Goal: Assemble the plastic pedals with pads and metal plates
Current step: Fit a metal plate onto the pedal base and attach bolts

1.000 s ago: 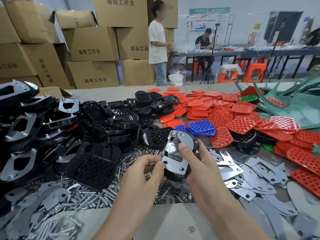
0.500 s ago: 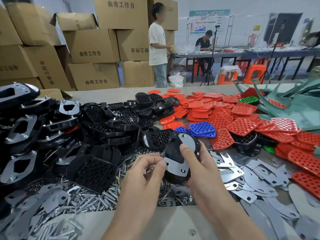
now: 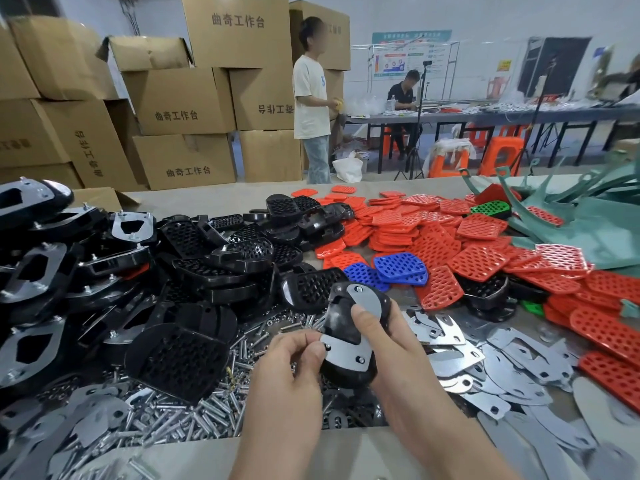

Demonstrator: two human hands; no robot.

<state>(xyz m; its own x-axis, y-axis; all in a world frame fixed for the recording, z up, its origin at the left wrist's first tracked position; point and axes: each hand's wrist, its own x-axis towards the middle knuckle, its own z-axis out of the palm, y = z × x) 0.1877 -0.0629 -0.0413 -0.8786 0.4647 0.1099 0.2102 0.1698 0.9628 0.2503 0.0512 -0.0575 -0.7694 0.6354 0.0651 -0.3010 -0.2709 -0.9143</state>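
A black plastic pedal (image 3: pixel 341 323) is held over the table with its underside up, and a grey metal plate (image 3: pixel 346 351) lies across it with bolt ends showing through its holes. My right hand (image 3: pixel 388 348) grips the pedal, thumb pressing on the plate. My left hand (image 3: pixel 294 358) pinches at the plate's near left corner, where a small fastener sits. Loose black pedals (image 3: pixel 214 258) are heaped to the left, red pads (image 3: pixel 450 244) to the right.
Bolts and nuts (image 3: pixel 194 414) are strewn under my hands. Loose metal plates (image 3: pixel 485 368) lie at the right, assembled pedals (image 3: pixel 41 271) stack at the far left, blue pads (image 3: pixel 398 268) sit mid-table. Cardboard boxes and two people stand behind the table.
The pedal has tilted and dropped slightly toward me. My left hand's fingers have closed onto the plate's lower left corner, and my right thumb has shifted up along the plate.
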